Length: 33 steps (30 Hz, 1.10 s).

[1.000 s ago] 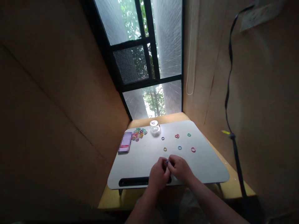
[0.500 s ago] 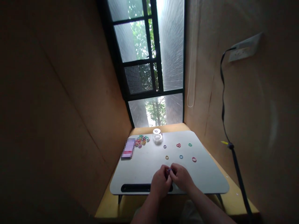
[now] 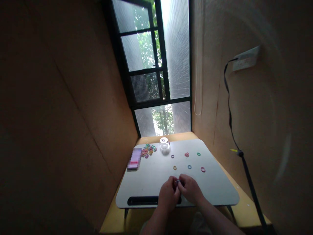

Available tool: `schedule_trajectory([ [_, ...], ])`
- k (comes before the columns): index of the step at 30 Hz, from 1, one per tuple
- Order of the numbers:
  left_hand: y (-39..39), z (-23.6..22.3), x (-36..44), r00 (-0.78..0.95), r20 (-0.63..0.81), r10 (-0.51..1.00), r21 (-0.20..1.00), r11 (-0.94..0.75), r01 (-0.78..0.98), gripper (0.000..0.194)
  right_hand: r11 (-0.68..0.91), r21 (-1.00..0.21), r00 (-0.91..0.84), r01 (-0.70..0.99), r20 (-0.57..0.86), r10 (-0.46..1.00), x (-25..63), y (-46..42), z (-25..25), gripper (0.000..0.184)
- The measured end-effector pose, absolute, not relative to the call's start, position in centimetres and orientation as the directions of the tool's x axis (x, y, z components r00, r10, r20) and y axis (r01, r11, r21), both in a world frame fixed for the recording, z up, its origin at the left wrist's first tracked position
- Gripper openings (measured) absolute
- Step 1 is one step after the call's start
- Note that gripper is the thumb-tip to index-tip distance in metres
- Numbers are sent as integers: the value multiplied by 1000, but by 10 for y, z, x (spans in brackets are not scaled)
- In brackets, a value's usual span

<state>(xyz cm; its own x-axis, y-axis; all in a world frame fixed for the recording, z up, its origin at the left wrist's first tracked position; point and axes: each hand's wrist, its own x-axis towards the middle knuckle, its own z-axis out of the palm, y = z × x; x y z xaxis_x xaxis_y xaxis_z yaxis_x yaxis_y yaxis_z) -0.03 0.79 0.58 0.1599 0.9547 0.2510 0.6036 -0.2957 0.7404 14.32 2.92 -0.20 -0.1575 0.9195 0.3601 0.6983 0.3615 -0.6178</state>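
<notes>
My left hand (image 3: 168,193) and my right hand (image 3: 190,189) meet over the near middle of a grey lap table (image 3: 146,176). Both pinch one small elastic band (image 3: 177,181) between their fingertips. Loose bands lie beyond them: a yellow one (image 3: 174,167), a blue one (image 3: 189,166), a pink one (image 3: 202,169), a red one (image 3: 186,154), a green one (image 3: 198,153) and a purple one (image 3: 172,156). A heap of coloured bands (image 3: 148,150) lies at the far left.
A small clear jar (image 3: 164,145) stands at the table's far edge beside the heap. A flat purple packet (image 3: 134,160) lies at the left. A dark handle slot (image 3: 141,200) runs along the near edge. Brown walls close in on both sides; a black cable (image 3: 232,130) hangs on the right wall.
The view has tilted up, so the table and hands sit lower in the picture. Both hands stay together on the small band in the same spot on the table.
</notes>
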Motion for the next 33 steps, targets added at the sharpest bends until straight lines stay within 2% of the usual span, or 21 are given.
schedule_trajectory([
  [21, 8, 9, -2, 165, 253, 953, 734, -301, 608, 10, 380, -637, -168, 671, 368, 914, 143, 32, -8, 13],
  [33, 1, 9, -1, 168, 234, 958, 728, -287, 623, 9, 403, -585, -201, 704, 380, 903, 147, 26, -13, 13],
])
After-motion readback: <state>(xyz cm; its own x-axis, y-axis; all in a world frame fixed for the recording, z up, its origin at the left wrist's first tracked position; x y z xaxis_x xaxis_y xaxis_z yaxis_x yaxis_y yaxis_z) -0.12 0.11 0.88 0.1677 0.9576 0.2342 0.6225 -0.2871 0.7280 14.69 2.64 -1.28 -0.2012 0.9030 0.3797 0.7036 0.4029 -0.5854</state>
